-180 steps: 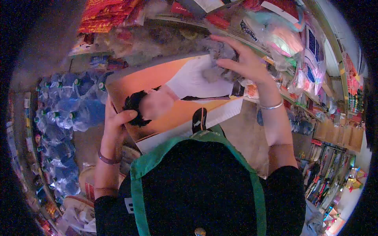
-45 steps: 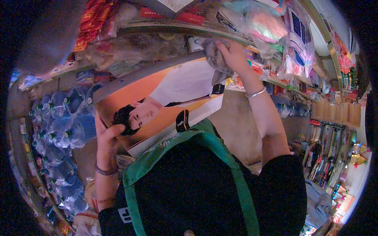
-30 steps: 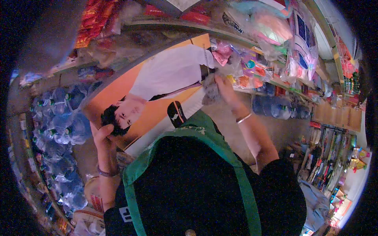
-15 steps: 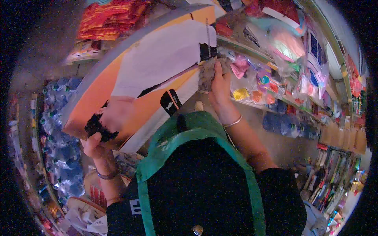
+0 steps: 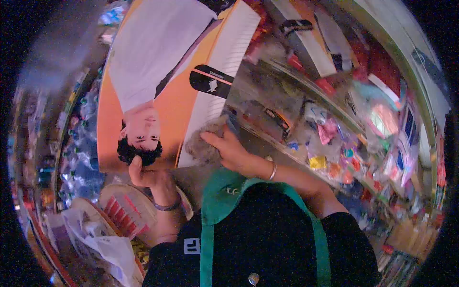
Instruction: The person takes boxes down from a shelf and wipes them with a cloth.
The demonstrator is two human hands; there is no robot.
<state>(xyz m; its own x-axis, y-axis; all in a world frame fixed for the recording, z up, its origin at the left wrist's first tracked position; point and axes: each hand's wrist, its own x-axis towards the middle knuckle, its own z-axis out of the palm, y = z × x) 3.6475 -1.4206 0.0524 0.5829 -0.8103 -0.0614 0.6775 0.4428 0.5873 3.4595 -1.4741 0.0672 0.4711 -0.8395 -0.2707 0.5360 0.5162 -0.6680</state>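
Observation:
An orange and white box [image 5: 174,103] with a printed picture on its face stands steeply angled at the upper left. My left hand [image 5: 146,179] grips its lower edge, with the thumb on the printed dark hair. Pressed against the box's white lower right side is a grey cloth [image 5: 205,146], crumpled in my right hand [image 5: 232,150]. A black label [image 5: 212,82] shows on the white strip above the cloth.
Shelves on the right hold plastic-wrapped packets [image 5: 334,162] and another printed box [image 5: 306,38]. Wrapped bottles [image 5: 81,158] stand at the left. Round-topped containers [image 5: 126,210] and a white plastic bag [image 5: 103,244] are at the lower left.
The box has turned more upright, and its lower end has shifted right. My right hand has moved with the cloth from the box's far end, down and left to its near end. The view has swung.

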